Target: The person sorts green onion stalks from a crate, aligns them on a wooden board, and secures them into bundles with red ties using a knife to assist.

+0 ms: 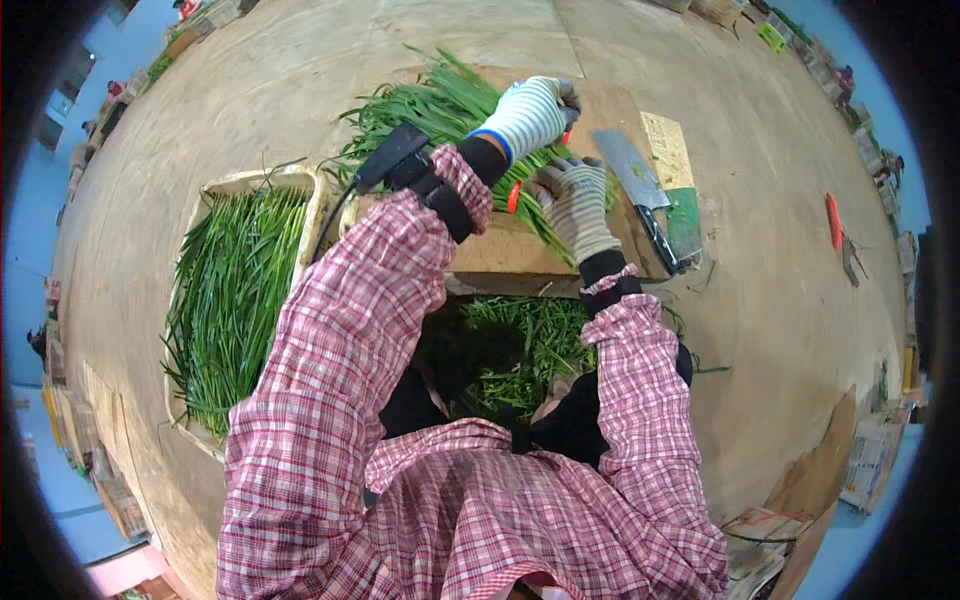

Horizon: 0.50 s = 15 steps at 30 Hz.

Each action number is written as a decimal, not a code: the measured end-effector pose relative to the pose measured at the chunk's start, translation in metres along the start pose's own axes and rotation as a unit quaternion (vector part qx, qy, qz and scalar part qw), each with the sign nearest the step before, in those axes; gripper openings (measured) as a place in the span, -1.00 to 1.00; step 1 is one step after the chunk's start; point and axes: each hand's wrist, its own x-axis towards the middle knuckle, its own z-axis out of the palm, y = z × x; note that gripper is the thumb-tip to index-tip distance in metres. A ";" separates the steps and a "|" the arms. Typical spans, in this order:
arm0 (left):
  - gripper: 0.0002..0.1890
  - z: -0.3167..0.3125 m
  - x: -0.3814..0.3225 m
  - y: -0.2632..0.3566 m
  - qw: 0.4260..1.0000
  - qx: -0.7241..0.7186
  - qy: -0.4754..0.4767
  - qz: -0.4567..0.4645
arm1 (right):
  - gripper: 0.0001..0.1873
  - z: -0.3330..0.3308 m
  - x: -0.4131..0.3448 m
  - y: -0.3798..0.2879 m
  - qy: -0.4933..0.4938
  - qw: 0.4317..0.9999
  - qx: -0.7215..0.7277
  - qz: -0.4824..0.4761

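Note:
A bunch of long flat-leaved greens (427, 112), which look like garlic chives, lies across a wooden board (502, 251), leaves to the upper left. My right hand (574, 199), in a striped grey-palmed glove, grips the stems near their cut ends. My left hand (531, 116), gloved alike, is curled at the bunch's far side, its fingertips at a bit of red strip (567, 137). More red strip (514, 196) shows on the near side of the bunch; its course between is hidden. Beside my right hand, a cleaver (632, 169) with a black handle lies flat on the board.
To the left stands a white crate (315, 225) filled with greens (240, 292). Loose trimmings (536, 337) lie below the board, between my legs. A printed carton piece (670, 154) lies by the cleaver. A red-handled tool (834, 223) is on the floor at right.

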 end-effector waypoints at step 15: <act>-0.73 0.034 -0.115 -0.050 0.980 0.128 0.149 -0.010 | -0.83 -0.029 0.017 0.000 -0.070 0.985 0.146 0.056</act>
